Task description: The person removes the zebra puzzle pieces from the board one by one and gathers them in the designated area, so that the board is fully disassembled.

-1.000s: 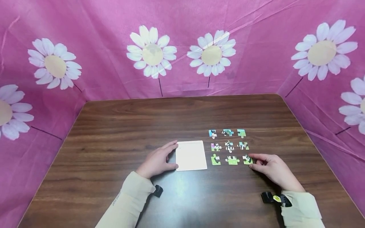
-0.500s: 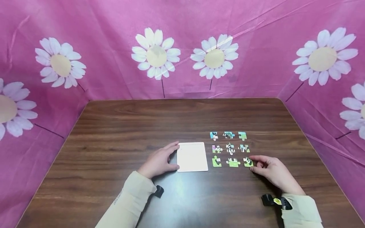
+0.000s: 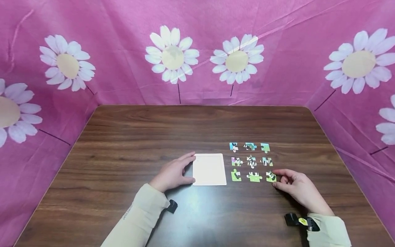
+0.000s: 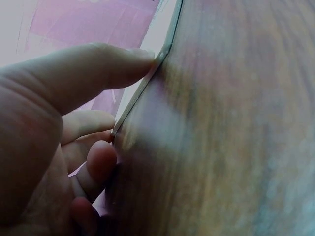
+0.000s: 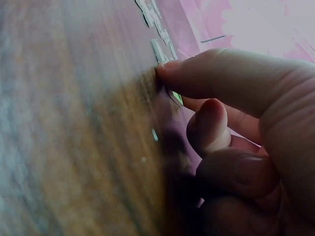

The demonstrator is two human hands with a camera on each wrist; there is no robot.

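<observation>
At the left edge of a white square puzzle board, my left hand has its thumb and forefinger spread apart, touching the side near the corners. The left wrist view shows that thumb against the board's rim, with the other fingers bent below. My right hand pinches the near-right jigsaw piece, green with black and white, by its right side, between thumb and forefinger. In the right wrist view a finger mostly hides that piece. Several other jigsaw pieces lie apart in rows beside the board.
The brown wooden table reaches back to a pink cloth printed with white daisies, which also hangs at both sides. The pieces sit right of the board, each separated from its neighbours by a gap.
The whole head view shifts slightly, carrying everything a little to the right. Both hands keep their places at the board and the corner piece.
</observation>
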